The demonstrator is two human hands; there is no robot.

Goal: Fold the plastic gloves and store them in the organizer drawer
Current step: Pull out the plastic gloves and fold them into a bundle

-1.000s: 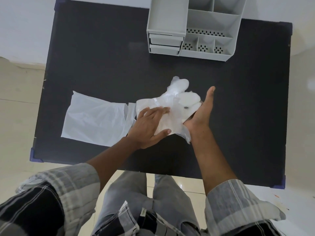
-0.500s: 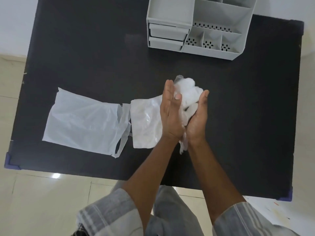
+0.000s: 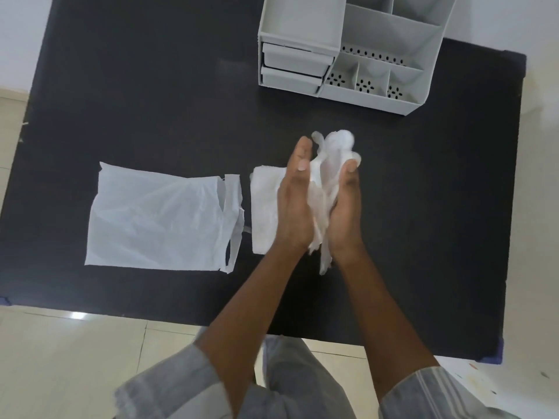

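Observation:
A crumpled translucent plastic glove (image 3: 328,176) is squeezed upright between my two palms above the black table (image 3: 151,86). My left hand (image 3: 295,204) presses on it with straight fingers. My right hand (image 3: 344,210) cups it from the right, thumb curled over the plastic, its other fingers hidden. Another flat white plastic piece (image 3: 266,207) lies on the table, partly behind my left hand. The grey organizer (image 3: 378,34) stands at the far edge, with two drawers (image 3: 293,60) at its left, both pushed in.
A larger flat white plastic bag (image 3: 157,219) lies on the table's left side. The organizer's right part has open compartments (image 3: 366,83). The near table edge (image 3: 302,328) runs just above my sleeves, with tiled floor (image 3: 75,358) below.
My left hand lifted off the glove on my right palm and turned on edge. Both hands now press the bunched glove between them, slightly nearer the organizer.

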